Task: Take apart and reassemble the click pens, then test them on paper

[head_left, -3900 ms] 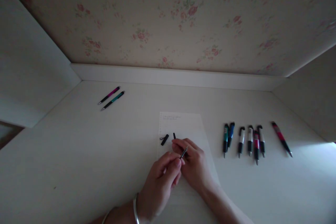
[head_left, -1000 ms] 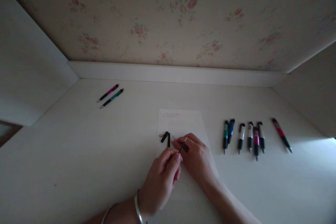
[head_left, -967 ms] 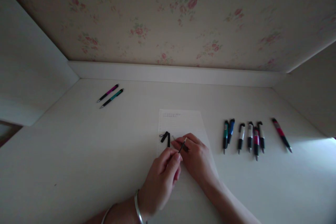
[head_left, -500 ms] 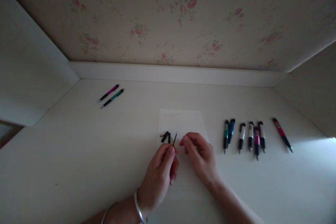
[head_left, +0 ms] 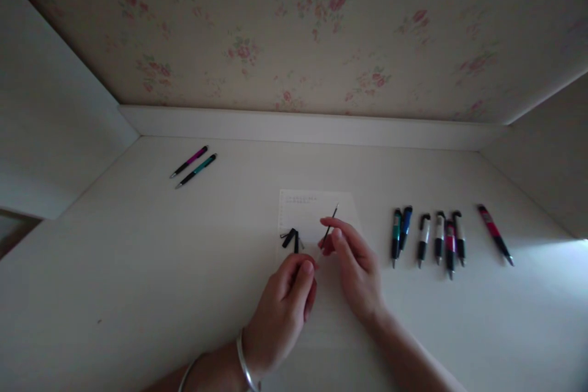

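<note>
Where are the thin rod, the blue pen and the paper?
Thin rod [head_left: 326, 236]: head view, dark shaft, in the right hand [head_left: 357, 258].
Blue pen [head_left: 405, 222]: head view, blue barrel.
Paper [head_left: 312, 217]: head view, bare upper part.

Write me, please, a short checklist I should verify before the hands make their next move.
1. Thin black rod secure: ok, between the fingers of the right hand.
2. Left hand free: cannot tell; its closed fingertips could hide something.
3. Short black piece in view: ok, on the paper.
4. Paper uncovered: not ok, both hands block part of it.
5. Purple pen and teal pen away from the hands: ok, far left.
</note>
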### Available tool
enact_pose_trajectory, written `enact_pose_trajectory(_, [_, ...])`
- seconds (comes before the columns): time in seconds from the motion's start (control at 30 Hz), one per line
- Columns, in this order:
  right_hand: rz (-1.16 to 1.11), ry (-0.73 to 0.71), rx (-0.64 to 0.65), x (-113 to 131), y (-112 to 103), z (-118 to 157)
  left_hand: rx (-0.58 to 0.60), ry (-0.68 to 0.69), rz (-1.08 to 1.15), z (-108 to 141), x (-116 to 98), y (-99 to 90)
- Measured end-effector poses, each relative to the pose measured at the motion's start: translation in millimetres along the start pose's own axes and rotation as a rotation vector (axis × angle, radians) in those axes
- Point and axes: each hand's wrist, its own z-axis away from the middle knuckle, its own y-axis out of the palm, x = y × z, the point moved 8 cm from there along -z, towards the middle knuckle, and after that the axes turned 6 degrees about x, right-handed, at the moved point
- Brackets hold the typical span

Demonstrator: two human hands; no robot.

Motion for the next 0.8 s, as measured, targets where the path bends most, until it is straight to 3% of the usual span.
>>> enact_pose_trajectory(0.07, [-0.026,0.014,-0.124,-4,-9,-2,0.018,0.006,-0.016,1,0,1.3])
enact_pose_trajectory(0.13, [0.046,-0.011,-0.169,-1,-11,-4,0.029,0.023,-0.029,2,0,1.5])
enact_pose_trajectory(0.33, [0.426,-0.126,0.134,19,18,-4,0.028,-0.012,-0.097,3,-1,-1.3])
enact_pose_trajectory(0.5, [0.602,-0.169,0.199,16,27,0,0.046,-0.039,-0.103,6,0,-0.3])
enact_pose_trajectory(0.63, [0.578,-0.168,0.182,16,26,-1,0.042,-0.037,-0.071,6,2,-1.3])
enact_pose_trajectory(0.8, [0.377,-0.099,0.104,15,15,-2,0.056,-0.027,-0.048,3,3,1.0])
